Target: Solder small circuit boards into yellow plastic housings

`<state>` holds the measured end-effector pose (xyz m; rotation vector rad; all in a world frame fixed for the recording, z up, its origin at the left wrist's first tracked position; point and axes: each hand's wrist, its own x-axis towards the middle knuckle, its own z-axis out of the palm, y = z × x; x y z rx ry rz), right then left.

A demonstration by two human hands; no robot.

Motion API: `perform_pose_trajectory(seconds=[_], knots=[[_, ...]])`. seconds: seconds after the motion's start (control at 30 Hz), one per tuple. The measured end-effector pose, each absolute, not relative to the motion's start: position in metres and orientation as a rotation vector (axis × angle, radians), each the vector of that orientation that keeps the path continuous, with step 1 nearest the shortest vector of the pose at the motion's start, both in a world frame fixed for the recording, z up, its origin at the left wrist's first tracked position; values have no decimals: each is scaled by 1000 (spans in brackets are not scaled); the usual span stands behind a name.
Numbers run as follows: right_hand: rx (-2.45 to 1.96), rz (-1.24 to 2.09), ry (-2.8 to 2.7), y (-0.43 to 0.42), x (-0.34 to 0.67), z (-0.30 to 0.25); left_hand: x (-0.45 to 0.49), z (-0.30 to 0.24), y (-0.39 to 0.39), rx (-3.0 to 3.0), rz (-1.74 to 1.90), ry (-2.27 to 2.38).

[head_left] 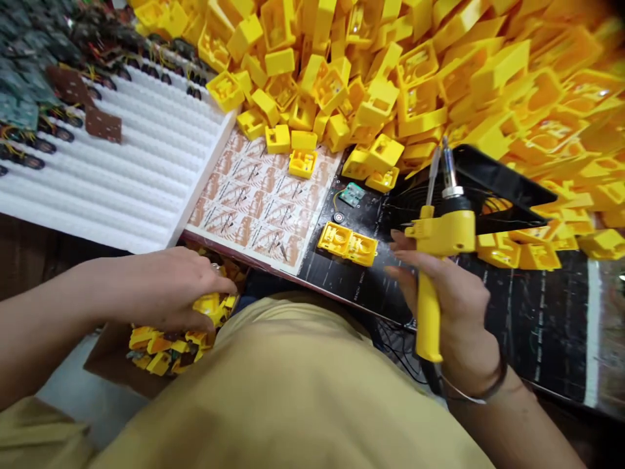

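Note:
My right hand [452,293] is closed round the handle of a yellow soldering gun [442,231], with its metal tip pointing up and a thin feed tube beside it. At the lower left, my left hand [170,290] reaches over a cardboard box [114,358]. Thumb and fingers curl about a yellow plastic case [209,304], partly hidden by the hand. More yellow cases [161,348] fill that box. On the black work surface lies an unfolded yellow case [347,243]. Just behind it are a small green circuit board [352,193] and a round speaker [338,217] wired to it.
A large heap of yellow cases [332,85] covers the back. Ridged white foam [127,156] at left carries circuit boards with wired round parts [29,124]. A printed sheet [258,202] lies mid-table. A black stand [502,189] is behind the soldering gun.

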<state>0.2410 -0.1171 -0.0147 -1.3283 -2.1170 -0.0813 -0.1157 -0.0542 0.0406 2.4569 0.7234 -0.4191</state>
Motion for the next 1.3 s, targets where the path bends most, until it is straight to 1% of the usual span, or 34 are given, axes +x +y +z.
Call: perform_pose_trajectory(seconds=[0.07,0.1,0.17,0.23,0.3,0.37,0.43,0.5,0.6,0.77,0.83,0.93,0.97,1.1,1.17,1.23,1.3], knots=[[-1293,-28,-2139,-109,244,-25,-112,48,-45,2388,-584,694],[-1270,-5,-2151,-105,244,-28,-102,48,-38,2397,-589,701],[-1209,38,-2163,-99,242,-31,-71,40,-19,2516,-379,918],[-1138,56,-2163,-94,239,-31,-29,27,4,2663,-46,1188],[-1092,49,-2156,-93,238,-28,12,12,25,2721,156,1248],[-1099,18,-2144,-94,240,-26,44,-1,42,2755,151,1252],[-1140,-17,-2128,-96,245,-26,62,-11,53,2759,64,1236],[-1192,-58,-2121,-97,249,-24,65,-14,60,2685,-14,1184],[-1235,-76,-2121,-92,251,-19,54,-4,60,2470,-4,1054],[-1179,-41,-2077,-71,232,-2,38,30,38,2447,188,824],[-1202,-42,-2000,-68,222,3,32,34,28,2398,354,795],[-1262,15,-1793,-69,212,6,17,22,17,2076,683,824],[-1280,53,-1723,-71,210,7,12,15,14,1959,735,838],[-1310,128,-1603,-79,207,8,6,-6,0,1765,741,824],[-1293,98,-1630,-82,204,8,15,-6,-9,1666,837,775],[-1270,83,-1670,-85,199,5,28,-3,-17,1454,937,738],[-1258,88,-1696,-88,194,1,39,0,-23,1207,955,707]])
